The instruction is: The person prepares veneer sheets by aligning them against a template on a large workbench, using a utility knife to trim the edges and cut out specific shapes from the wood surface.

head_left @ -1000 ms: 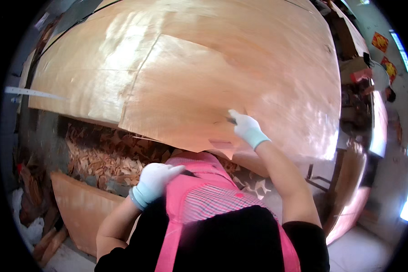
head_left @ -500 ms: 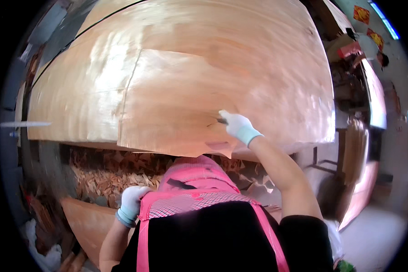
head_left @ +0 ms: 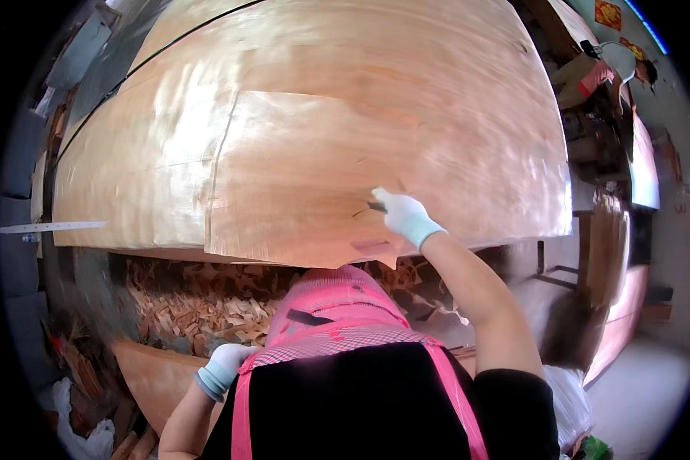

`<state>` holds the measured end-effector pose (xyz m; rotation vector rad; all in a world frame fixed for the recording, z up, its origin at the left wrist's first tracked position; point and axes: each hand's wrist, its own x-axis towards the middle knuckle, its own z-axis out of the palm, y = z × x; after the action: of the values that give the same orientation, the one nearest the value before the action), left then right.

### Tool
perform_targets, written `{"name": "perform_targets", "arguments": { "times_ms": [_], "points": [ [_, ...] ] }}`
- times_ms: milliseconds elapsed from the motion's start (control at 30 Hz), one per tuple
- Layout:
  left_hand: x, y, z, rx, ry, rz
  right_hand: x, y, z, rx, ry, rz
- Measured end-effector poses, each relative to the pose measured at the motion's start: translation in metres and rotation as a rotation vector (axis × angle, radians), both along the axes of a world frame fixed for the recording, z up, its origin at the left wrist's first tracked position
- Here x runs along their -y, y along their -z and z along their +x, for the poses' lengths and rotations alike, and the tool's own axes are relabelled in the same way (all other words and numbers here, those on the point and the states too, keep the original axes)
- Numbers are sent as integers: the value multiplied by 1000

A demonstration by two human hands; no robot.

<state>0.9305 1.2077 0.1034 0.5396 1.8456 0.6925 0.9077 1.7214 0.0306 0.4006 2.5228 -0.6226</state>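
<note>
A thin wood veneer sheet (head_left: 307, 153) lies on a broad stack of pale wood sheets (head_left: 146, 176), with a ragged near edge hanging slightly past it. In a white glove with a light blue cuff, my right hand (head_left: 402, 215) is closed around a short dark tool (head_left: 376, 206) over the veneer. Its tip is too small to tell the exact kind. Just left of that hand is a small dark slit or splinter mark. A darker rectangular patch (head_left: 370, 247) shows near the ragged edge. My left hand (head_left: 228, 360), gloved too, rests curled at the pink apron (head_left: 337, 307); its fingertips are hidden.
Wood scraps (head_left: 207, 307) heap below the stack's near edge. A curved wood sheet (head_left: 157, 376) leans at lower left, near a white plastic bag (head_left: 84, 425). A black cable (head_left: 169, 44) crosses the stack's far left. Another person (head_left: 621, 65) is at the right.
The view has shifted slightly. My right hand stays at nearly the same spot on the veneer with the dark tool. My left hand has lowered a little beside the apron.
</note>
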Motion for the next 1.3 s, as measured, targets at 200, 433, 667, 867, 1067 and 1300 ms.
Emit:
{"name": "perform_targets", "arguments": {
  "times_ms": [200,433,667,867,1067,1300],
  "points": [
    [-102,-64,-89,168,-247,347,-2,9,6,-98,-1,-9],
    [-286,-152,-76,4,477,940,-1,2,-1,0,-40,37],
    [-337,-147,-39,150,742,1090,-2,8,7,-96,8,6],
    [-338,-152,-39,-219,833,764,1,-8,3,-7,22,-9],
    [-326,-130,-48,33,732,851,0,7,3,-118,-65,19],
    [-322,-141,-52,298,778,926,-7,15,1,-134,-134,79]
  ]
}}
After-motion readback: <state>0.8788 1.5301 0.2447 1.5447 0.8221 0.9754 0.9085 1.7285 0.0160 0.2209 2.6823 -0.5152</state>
